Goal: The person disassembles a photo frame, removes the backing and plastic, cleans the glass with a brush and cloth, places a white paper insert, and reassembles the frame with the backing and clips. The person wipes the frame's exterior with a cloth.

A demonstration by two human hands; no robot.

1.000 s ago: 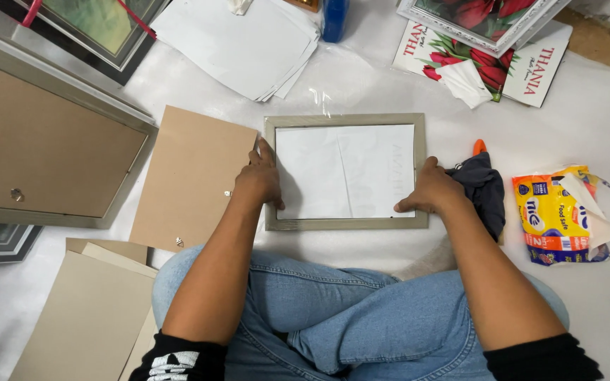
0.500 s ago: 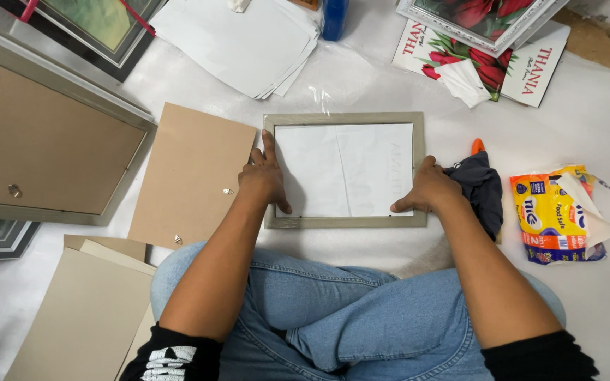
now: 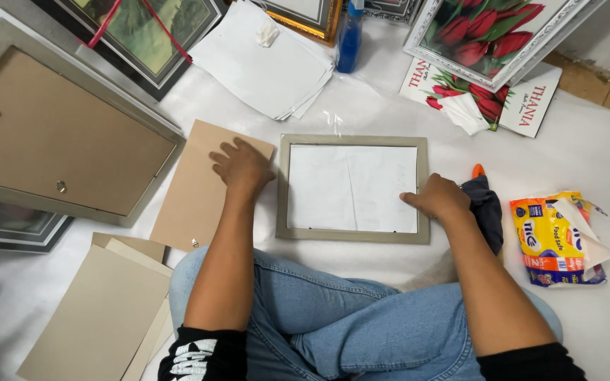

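The grey picture frame (image 3: pixel 352 189) lies face down on the floor, apparently unbacked. The left hand (image 3: pixel 243 166) rests flat, open, on the brown backing board (image 3: pixel 199 190) beside it; the right hand (image 3: pixel 440 199) presses the frame's edge, holding nothing.

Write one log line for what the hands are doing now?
left hand: flat on brown backing board | right hand: on picture frame right edge | dark cloth: beside right hand
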